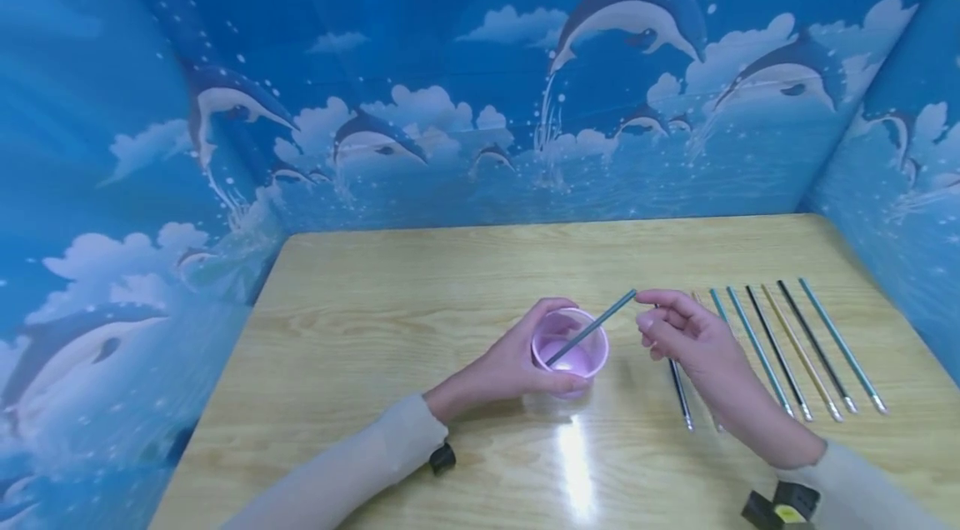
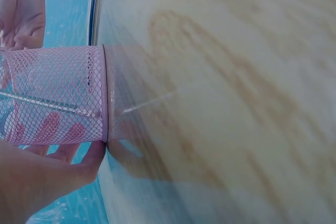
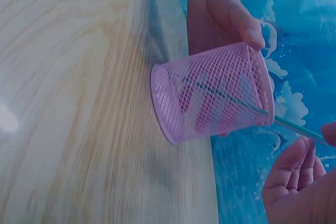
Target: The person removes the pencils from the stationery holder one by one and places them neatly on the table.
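My left hand (image 1: pixel 519 362) grips a pink mesh pen holder (image 1: pixel 597 352) around its side, thumb on the near side. In the right wrist view the holder (image 3: pixel 167 103) shows its base close to the table. One teal pencil (image 1: pixel 596 324) leans inside, its lower end near the bottom and its upper end sticking out past the rim to the right. At that upper end is my right hand (image 1: pixel 697 342), index fingertip right at the pencil's tip, thumb apart from it, other fingers loosely bent. A dark pencil (image 1: pixel 681 397) lies partly hidden under this hand.
Several pencils lie side by side to the right, among them a teal one (image 1: pixel 842 345), a gold one (image 1: pixel 801 352) and black ones, eraser ends toward me. The wooden table (image 1: pixel 390 288) is bordered by a blue dolphin-print cloth (image 1: pixel 435 180) behind and at both sides.
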Tool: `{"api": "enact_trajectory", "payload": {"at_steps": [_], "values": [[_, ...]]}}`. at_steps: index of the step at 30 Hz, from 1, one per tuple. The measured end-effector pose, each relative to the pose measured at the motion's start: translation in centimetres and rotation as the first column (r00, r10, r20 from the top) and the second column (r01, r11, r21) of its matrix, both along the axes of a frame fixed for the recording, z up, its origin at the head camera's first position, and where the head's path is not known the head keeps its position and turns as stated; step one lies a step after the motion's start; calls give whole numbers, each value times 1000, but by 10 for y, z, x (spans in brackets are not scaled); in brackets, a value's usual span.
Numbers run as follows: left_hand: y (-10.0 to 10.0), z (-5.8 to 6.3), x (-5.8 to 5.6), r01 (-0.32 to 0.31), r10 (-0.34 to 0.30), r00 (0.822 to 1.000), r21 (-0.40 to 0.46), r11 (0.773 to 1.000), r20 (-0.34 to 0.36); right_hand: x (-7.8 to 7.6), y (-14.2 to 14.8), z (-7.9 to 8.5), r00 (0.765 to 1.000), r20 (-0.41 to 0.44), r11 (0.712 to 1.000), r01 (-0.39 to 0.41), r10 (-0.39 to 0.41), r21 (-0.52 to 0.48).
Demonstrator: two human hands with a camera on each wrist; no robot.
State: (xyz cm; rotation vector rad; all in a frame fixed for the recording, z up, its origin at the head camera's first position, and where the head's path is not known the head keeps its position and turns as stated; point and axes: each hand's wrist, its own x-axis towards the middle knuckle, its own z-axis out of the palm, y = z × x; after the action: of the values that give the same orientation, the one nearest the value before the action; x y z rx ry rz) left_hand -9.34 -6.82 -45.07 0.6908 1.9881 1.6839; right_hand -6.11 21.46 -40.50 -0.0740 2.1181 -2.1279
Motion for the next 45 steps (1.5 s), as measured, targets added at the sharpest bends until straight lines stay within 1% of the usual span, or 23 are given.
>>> {"api": "enact_trajectory", "payload": {"at_steps": [6, 11, 13, 15, 17, 22, 25, 27, 29, 31, 33, 34, 37, 38, 41, 43, 44, 45], "values": [[2, 0, 0, -2, 2, 1000, 11, 1000, 5, -5, -16, 1, 1000, 22, 1000, -15, 15, 5], [2, -1, 0, 3, -4, 1000, 30, 1000, 8, -6, -22, 3, 999, 41, 1000, 25, -25, 13], [2, -1, 0, 3, -4, 1000, 32, 999, 10, -5, -22, 4, 998, 34, 998, 44, -45, 36], [3, -2, 0, 2, -3, 1000, 33, 999, 14, -4, -21, 3, 998, 21, 998, 55, -55, 35], [3, -2, 1, 0, -1, 1000, 35, 999, 17, -4, -18, 3, 998, -11, 998, 60, -60, 28], [3, -1, 2, 2, -3, 1000, 45, 999, 16, -2, -8, 4, 992, -87, 992, 88, -96, -85], [3, -1, 2, -7, 6, 1000, 35, 999, 10, 0, -3, 6, 986, -99, 975, 111, -131, -191], [3, -2, 2, -15, 15, 1000, 26, 1000, 10, 2, 0, 7, 984, -95, 954, 120, -152, -275], [2, -1, 3, -20, 20, 1000, 18, 1000, 12, 3, 3, 8, 980, -93, 923, 131, -175, -361], [2, -1, 3, -20, 19, 1000, 16, 1000, 16, 4, 7, 10, 977, -87, 879, 133, -193, -459], [2, 0, 3, -21, 21, 1000, 9, 1000, 12, 5, 11, 12, 974, -82, 836, 136, -211, -532], [2, 0, 3, -21, 21, 1000, 7, 1000, 11, 5, 13, 13, 972, -85, 821, 137, -220, -555], [3, 0, 2, -27, 27, 1000, -4, 1000, 9, 3, 21, 18, 969, -86, 759, 123, -230, -639], [3, 0, 2, -27, 27, 1000, -6, 1000, 6, 2, 24, 19, 970, -100, 740, 100, -221, -665], [3, 0, 2, -26, 26, 1000, -7, 1000, 5, 0, 34, 24, 968, -119, 688, 69, -221, -722], [3, 0, 2, -28, 28, 1000, -8, 1000, 5, -2, 41, 26, 965, -130, 672, 60, -229, -738], [3, 0, 2, -30, 30, 1000, -11, 1000, 6, -2, 46, 27, 963, -136, 672, 59, -234, -738], [3, 0, 2, -33, 33, 999, -11, 999, 8, -3, 50, 27, 959, -130, 674, 76, -250, -735]]}}
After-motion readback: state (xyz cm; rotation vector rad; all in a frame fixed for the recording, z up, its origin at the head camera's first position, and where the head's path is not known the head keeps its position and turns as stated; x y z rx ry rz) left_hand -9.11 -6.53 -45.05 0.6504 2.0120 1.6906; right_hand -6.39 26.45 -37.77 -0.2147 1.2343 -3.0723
